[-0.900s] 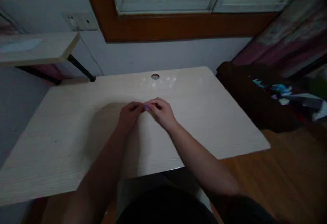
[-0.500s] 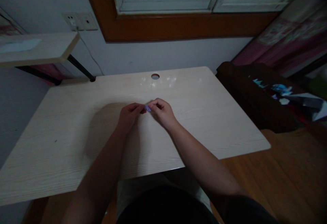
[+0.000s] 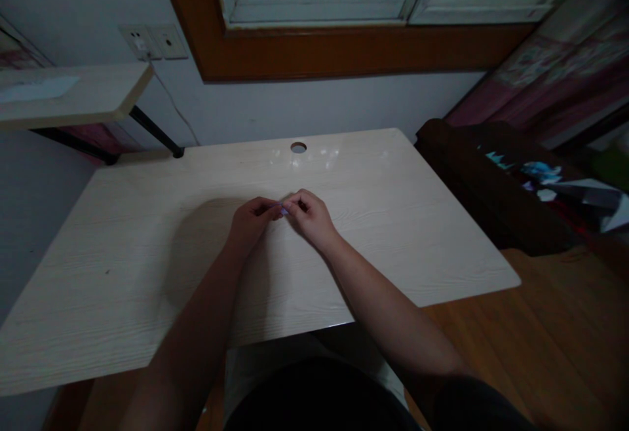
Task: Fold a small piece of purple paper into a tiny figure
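Note:
My left hand (image 3: 251, 220) and my right hand (image 3: 310, 217) meet over the middle of a pale wooden desk (image 3: 147, 274). Both have their fingertips pinched together on a tiny pale purple piece (image 3: 284, 209), which looks like folded paper. Only a sliver of it shows between the fingers; the rest is hidden. Both wrists rest low, close to the desk top.
A round cable hole (image 3: 298, 147) sits near the desk's far edge. A raised shelf (image 3: 73, 93) stands at the left, wall sockets (image 3: 154, 41) behind it, a window above. A dark piece of furniture with clutter (image 3: 515, 182) stands at the right on a wooden floor.
The hands have stayed in place over the desk's middle. The fingertips have closed in a little, so less of the purple piece shows than half a second ago.

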The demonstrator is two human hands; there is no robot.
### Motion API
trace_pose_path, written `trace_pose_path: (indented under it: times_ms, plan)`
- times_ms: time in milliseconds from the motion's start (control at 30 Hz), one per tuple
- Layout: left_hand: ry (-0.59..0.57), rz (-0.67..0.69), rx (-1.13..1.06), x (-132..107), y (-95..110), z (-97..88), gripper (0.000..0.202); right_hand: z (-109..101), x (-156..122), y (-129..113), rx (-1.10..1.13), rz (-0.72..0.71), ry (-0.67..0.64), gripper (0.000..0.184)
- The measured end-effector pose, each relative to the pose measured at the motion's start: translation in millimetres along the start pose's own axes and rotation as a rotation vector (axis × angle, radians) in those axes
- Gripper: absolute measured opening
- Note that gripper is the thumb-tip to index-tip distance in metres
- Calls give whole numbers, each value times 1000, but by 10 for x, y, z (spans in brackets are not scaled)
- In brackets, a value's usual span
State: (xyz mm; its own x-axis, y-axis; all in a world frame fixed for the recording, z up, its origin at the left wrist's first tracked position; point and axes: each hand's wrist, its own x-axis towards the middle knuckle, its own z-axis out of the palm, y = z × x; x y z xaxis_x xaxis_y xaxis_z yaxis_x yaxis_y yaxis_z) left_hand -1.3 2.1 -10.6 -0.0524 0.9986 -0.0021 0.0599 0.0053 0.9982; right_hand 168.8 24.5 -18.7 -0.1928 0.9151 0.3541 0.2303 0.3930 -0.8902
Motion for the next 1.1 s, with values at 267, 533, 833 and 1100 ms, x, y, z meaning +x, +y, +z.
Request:
trace_pose_path:
  times_ms: [267,533,833,1100]
  plan:
    - [115,-14,-40,11,26,-25,30,39,6,56,204,168,-48,27]
    - [89,-72,-177,32,6,-56,32,20,27,31,250,230,-24,20]
    - [-31,-72,-22,38,26,-69,37,-17,4,48,15,104,-50,16]
    - [-8,-73,85,14,30,-26,31,-54,15,2,-190,-96,-63,12]
